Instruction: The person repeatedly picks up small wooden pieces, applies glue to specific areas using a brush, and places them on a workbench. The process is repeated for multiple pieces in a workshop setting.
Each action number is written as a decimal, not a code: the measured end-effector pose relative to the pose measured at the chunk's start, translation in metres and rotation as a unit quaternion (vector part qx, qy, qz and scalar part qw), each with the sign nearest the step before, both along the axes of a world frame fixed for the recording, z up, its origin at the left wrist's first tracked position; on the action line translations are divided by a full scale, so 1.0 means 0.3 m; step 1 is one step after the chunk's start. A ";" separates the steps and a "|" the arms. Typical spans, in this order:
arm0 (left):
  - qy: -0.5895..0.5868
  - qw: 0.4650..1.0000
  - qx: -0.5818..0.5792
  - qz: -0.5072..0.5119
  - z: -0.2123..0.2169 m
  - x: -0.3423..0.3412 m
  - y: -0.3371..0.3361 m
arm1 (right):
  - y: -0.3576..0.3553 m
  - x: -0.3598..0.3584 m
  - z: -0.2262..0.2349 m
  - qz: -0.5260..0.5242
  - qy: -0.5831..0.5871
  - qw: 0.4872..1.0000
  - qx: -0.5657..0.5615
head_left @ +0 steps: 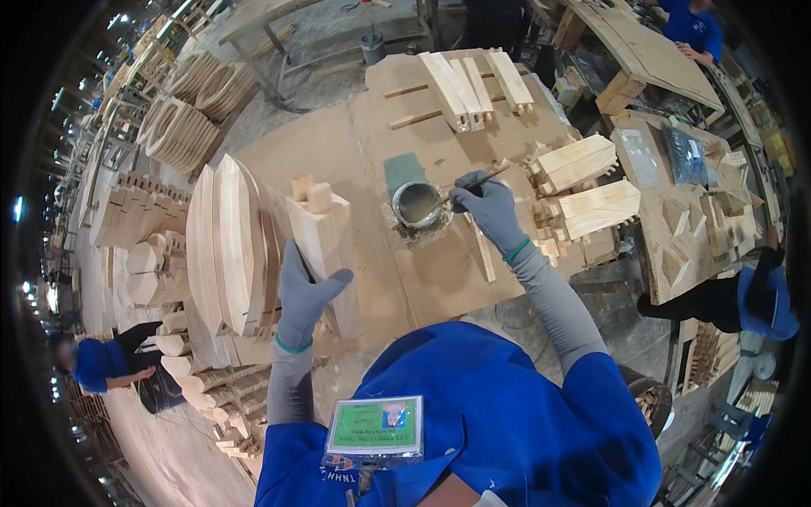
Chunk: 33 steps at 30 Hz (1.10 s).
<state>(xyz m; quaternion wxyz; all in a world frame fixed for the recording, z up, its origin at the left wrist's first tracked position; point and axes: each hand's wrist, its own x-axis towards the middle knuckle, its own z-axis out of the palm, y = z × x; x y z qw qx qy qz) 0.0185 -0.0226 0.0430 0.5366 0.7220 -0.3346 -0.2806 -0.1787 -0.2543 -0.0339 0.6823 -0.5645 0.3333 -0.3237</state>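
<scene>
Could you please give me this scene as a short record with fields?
Left hand: the gloved left hand grips a pale wooden piece with a tenon at its top end
Right hand: the gloved right hand holds a thin stick slanting toward the pot
Pot: a round pot between the hands, with liquid inside
Left side: curved wooden pieces standing together
Right side: stacked wooden blocks
Far end: wooden bars lying across thin strips

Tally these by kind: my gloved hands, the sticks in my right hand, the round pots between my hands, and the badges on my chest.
Gloved hands: 2 (left hand, right hand)
Thin stick: 1
Round pot: 1
Green-and-white badge: 1
Total: 5
</scene>
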 end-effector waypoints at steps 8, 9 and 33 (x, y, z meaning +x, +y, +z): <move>-0.069 0.992 0.103 0.008 -0.059 -0.010 0.127 | 0.002 0.038 -0.091 0.025 0.120 0.965 -0.230; -0.070 0.992 0.100 0.011 -0.070 -0.010 0.140 | 0.001 0.036 -0.078 0.026 0.112 0.974 -0.194; -0.442 0.874 0.179 -0.095 -0.076 -0.118 0.029 | -0.012 -0.045 -0.138 0.047 -0.068 0.996 -0.034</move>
